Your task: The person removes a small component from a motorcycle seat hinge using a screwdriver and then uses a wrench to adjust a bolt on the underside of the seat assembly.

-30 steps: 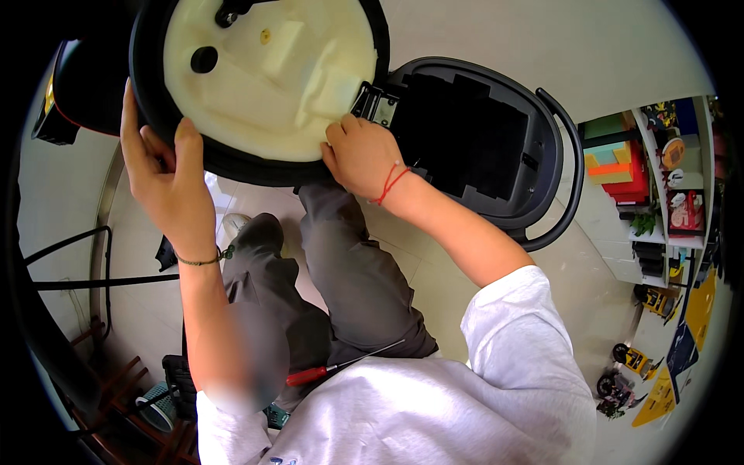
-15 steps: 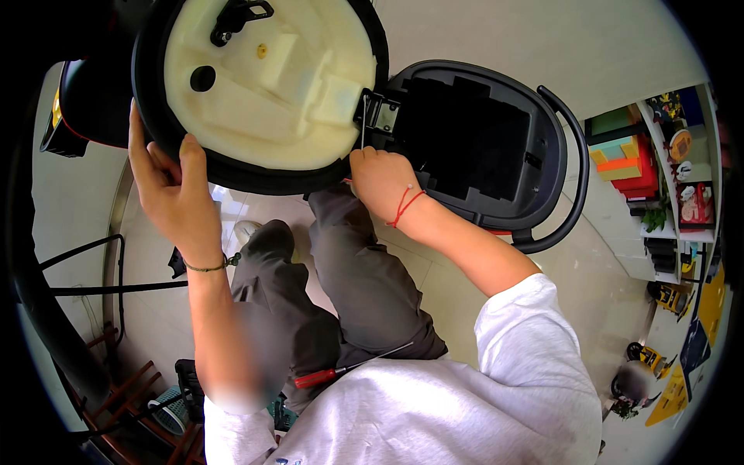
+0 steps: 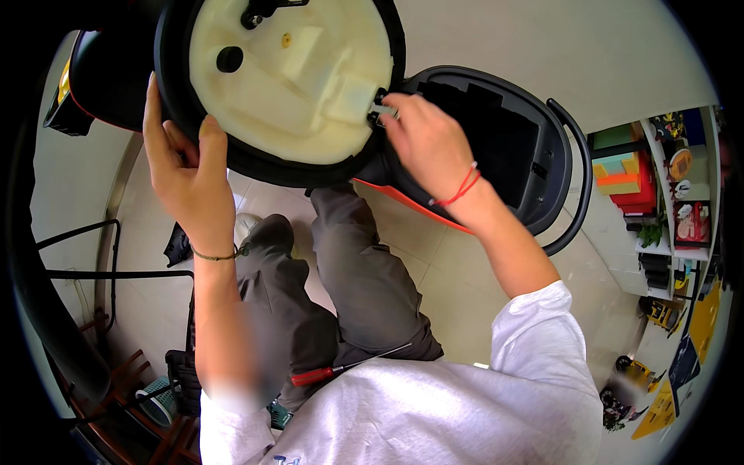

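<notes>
I read everything here off the hinge: it sits at the right end of the upturned seat, between that cream underside and the black storage bin to the right. My right grip is much the nearer one. It comes in from the near right, with the hinge just to the left of its fingertips. Those fingers are curled together in a pinch, and a small pale metal piece shows at their tips; blur keeps me from telling whether they hold it or only touch it.

Seat and bin lie in a line running left to right, the bin's long axis slanting nearer toward its right end, so I judge the hinge as the fixed point between them. My left grip is well apart, on the seat's near left edge: thumb inside, fingers stretched along the outside, with the dark rim between. A red-handled screwdriver lies nearer, across the lap, shaft pointing right and slightly far.
</notes>
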`<state>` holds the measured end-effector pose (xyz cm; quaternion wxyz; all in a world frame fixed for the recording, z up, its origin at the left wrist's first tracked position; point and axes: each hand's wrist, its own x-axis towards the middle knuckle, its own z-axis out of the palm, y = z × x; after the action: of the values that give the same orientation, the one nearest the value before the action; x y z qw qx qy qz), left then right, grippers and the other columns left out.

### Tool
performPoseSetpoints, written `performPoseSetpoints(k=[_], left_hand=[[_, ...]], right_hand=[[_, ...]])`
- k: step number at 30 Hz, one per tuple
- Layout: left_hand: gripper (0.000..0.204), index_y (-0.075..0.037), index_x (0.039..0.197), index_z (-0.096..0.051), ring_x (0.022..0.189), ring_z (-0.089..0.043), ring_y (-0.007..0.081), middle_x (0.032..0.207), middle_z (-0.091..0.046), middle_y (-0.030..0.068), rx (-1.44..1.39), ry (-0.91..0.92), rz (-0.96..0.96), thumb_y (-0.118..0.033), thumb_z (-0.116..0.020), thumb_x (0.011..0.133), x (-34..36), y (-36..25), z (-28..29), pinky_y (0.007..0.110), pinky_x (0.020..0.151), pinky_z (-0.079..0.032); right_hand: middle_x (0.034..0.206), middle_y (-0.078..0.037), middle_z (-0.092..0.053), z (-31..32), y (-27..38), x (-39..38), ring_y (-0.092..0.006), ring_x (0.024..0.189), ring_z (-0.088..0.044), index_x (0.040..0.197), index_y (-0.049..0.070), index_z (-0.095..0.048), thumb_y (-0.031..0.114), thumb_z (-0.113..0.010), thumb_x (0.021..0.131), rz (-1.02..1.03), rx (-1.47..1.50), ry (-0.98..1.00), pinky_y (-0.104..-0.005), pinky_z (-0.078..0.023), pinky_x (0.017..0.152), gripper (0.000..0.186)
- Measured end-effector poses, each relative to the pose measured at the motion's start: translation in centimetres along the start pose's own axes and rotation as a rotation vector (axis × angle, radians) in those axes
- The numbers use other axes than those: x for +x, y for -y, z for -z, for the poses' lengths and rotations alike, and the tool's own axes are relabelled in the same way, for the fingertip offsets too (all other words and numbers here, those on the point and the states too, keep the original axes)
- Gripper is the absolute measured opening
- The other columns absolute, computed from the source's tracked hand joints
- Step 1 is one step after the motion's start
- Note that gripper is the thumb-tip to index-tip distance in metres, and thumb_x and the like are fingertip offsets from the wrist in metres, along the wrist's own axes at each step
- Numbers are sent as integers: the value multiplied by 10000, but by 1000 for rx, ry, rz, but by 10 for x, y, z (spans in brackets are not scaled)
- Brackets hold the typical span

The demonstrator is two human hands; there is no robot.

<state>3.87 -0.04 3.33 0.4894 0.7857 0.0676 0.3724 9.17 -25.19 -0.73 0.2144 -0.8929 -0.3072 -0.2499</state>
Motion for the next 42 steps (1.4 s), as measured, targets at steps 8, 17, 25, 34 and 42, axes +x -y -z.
performPoseSetpoints(k=[8, 17, 25, 34, 42], left_hand=[[581, -53, 1423, -500, 625, -282, 36, 682, -339, -81, -45, -22, -44, -28, -634, 858, 2, 7, -2, 193, 572, -247], [589, -86, 1413, -523, 608, -254, 23, 695, -298, -91, -151, -57, 43, 10, -642, 845, -1, 3, -5, 175, 558, -216], [583, -76, 1411, -521, 600, -250, 23, 682, -277, -91, -146, -63, 13, -2, -650, 847, 0, 5, -5, 183, 551, -203], [581, -68, 1417, -511, 594, -252, 24, 675, -278, -90, -128, -47, -11, -31, -656, 855, -1, 9, -2, 197, 533, -197], [662, -18, 1430, -462, 616, -295, 40, 719, -351, -61, -137, -117, 19, 31, -598, 784, 0, 6, -8, 193, 546, -231]], right_hand=[[813, -176, -673, 25, -29, 43, -357, 757, -661, 1020, 1, -569, 143, -647, 910, 73, -20, 196, -414, -536, 657, 196], [807, -117, -681, 15, -29, 22, -281, 719, -668, 1005, 19, -614, 126, -719, 857, 72, -51, 132, -350, -534, 625, 211], [814, -116, -681, 7, -32, 32, -274, 718, -667, 1005, 15, -609, 109, -718, 856, 167, -104, 98, -349, -536, 626, 207], [836, -114, -693, -2, -31, 43, -279, 695, -669, 1010, 36, -627, 109, -701, 878, 207, -137, 139, -338, -533, 609, 168], [798, -128, -681, -17, -28, 57, -302, 719, -674, 1011, 28, -608, 132, -679, 880, 172, -138, 241, -371, -542, 626, 182]])
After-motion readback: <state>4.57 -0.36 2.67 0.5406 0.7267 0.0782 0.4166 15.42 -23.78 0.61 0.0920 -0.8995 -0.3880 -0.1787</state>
